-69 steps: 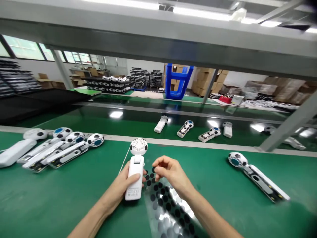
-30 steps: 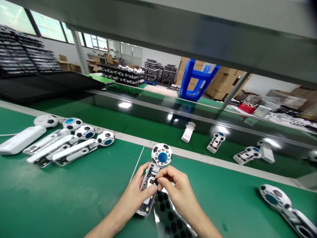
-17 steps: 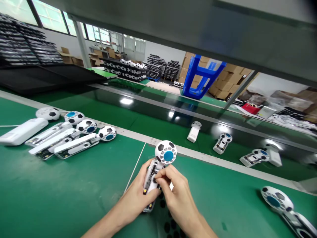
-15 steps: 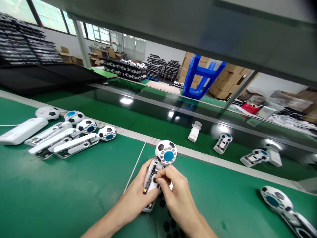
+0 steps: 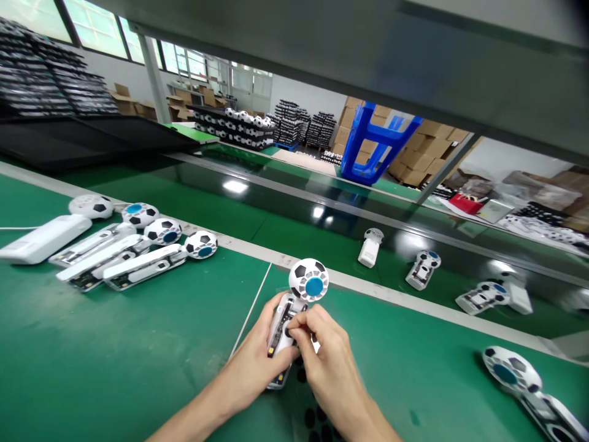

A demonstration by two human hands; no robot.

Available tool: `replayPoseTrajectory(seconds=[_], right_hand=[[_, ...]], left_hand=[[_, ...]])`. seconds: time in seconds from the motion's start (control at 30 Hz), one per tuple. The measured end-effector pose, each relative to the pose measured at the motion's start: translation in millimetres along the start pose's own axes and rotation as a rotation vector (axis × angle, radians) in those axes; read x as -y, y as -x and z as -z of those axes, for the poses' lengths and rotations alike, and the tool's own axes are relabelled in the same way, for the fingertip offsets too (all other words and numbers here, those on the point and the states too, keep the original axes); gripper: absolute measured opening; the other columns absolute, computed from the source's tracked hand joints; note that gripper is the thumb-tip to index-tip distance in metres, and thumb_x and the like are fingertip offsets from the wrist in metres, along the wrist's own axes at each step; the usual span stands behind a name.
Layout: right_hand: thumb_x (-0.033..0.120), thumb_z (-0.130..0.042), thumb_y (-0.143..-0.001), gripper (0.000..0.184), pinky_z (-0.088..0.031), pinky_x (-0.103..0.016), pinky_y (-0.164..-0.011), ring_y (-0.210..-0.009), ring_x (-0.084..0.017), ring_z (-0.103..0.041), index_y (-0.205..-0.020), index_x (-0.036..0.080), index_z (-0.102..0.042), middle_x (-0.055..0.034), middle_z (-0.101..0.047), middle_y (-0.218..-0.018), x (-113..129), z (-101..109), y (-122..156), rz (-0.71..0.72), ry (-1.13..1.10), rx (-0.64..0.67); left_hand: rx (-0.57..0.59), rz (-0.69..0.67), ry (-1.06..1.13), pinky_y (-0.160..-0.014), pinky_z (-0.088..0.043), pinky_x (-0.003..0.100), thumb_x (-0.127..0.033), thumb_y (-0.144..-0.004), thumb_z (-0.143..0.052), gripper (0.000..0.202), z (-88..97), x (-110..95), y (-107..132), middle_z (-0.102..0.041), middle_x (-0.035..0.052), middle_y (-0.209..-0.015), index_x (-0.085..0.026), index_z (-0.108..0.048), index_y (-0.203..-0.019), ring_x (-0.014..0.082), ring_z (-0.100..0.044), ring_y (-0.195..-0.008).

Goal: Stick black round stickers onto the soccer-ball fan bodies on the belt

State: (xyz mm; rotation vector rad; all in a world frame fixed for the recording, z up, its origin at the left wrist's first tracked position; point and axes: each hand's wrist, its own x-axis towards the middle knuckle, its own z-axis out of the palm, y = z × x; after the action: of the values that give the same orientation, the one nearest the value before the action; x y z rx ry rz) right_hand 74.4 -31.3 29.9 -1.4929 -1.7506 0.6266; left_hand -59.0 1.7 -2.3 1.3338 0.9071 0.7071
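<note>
My left hand (image 5: pixel 257 350) is wrapped round the open white handle of a device with a football-patterned head (image 5: pixel 300 275) and a blue disc in its centre. Inside the handle, a circuit board and dark parts show. At the middle of the handle, the thumb and index finger of my right hand (image 5: pixel 324 350) pinch a small dark round piece (image 5: pixel 288 332), mostly covered by the fingertips. Under my wrists lies a see-through sheet with black round pads (image 5: pixel 310 418), partly hidden by my right forearm.
Several similar devices (image 5: pixel 142 264) lie in a row at the left. Another device (image 5: pixel 513 368) rests at the right. Beyond a pale rail (image 5: pixel 243 248), a green conveyor belt (image 5: pixel 276 230) carries more devices. A blue plastic stool (image 5: pixel 363 172) and a black tray (image 5: pixel 92 138) stand farther back.
The devices on the belt have shifted a little to the right. Both hands keep nearly the same place and hold on the device.
</note>
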Motion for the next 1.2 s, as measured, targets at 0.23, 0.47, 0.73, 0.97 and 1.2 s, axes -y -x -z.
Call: replayPoseTrajectory(seconds=[0.23,0.47,0.73,0.97,1.2], right_hand=[[0.01,-0.042,-0.087,0.019,-0.042,-0.023,-0.062,-0.07,-0.012,-0.053,-0.084,0.02,-0.057,-0.0013,-0.053,-0.077,-2,-6,5,0.094,0.019,-0.075],[0.001,-0.031,-0.087,0.045,-0.049,-0.027,-0.072,-0.089,-0.015,-0.056,-0.117,0.025,-0.054,-0.0085,-0.048,-0.103,-15,-15,13,0.291,0.015,-0.145],[0.005,-0.028,-0.088,0.051,-0.051,-0.03,-0.076,-0.086,-0.014,-0.056,-0.131,0.028,-0.043,-0.0092,-0.046,-0.112,-11,-18,17,0.164,-0.129,-0.086],[0.019,-0.044,-0.088,0.015,-0.046,-0.024,-0.066,-0.071,-0.013,-0.056,-0.084,0.018,-0.059,-0.0014,-0.058,-0.077,-37,17,15,-0.102,0.006,-0.027],[0.011,-0.053,-0.08,0.012,-0.043,-0.025,-0.065,-0.073,-0.016,-0.057,-0.087,0.02,-0.058,-0.0012,-0.059,-0.081,-55,-3,20,-0.074,0.277,0.154]], left_hand=[[-0.007,-0.044,0.023,-0.106,-0.029,0.034,-0.034,-0.081,-0.052,0.063,1.9,6,3,-0.036,0.0083,-0.141,-0.023,-0.024,-0.136,0.0254,-0.034,-0.129],[-0.122,-0.07,0.103,-0.106,-0.029,0.036,-0.046,-0.084,-0.048,0.058,3.7,7,2,-0.043,0.0098,-0.137,-0.02,-0.033,-0.133,0.027,-0.036,-0.127],[-0.229,0.003,0.187,-0.092,-0.042,0.034,-0.044,-0.079,-0.052,0.052,3.3,3,1,-0.057,0.0096,-0.118,-0.018,-0.042,-0.124,0.0266,-0.054,-0.107],[-0.26,0.203,0.132,-0.051,-0.047,0.027,-0.03,-0.082,-0.044,0.028,23.7,-16,-78,-0.065,0.0052,-0.069,-0.012,-0.053,-0.1,0.0179,-0.062,-0.056],[-0.494,0.07,-0.316,-0.089,-0.044,0.047,-0.029,-0.084,-0.058,0.029,41.2,-27,-193,-0.055,0.0095,-0.116,-0.014,-0.055,-0.109,0.0242,-0.054,-0.104]])
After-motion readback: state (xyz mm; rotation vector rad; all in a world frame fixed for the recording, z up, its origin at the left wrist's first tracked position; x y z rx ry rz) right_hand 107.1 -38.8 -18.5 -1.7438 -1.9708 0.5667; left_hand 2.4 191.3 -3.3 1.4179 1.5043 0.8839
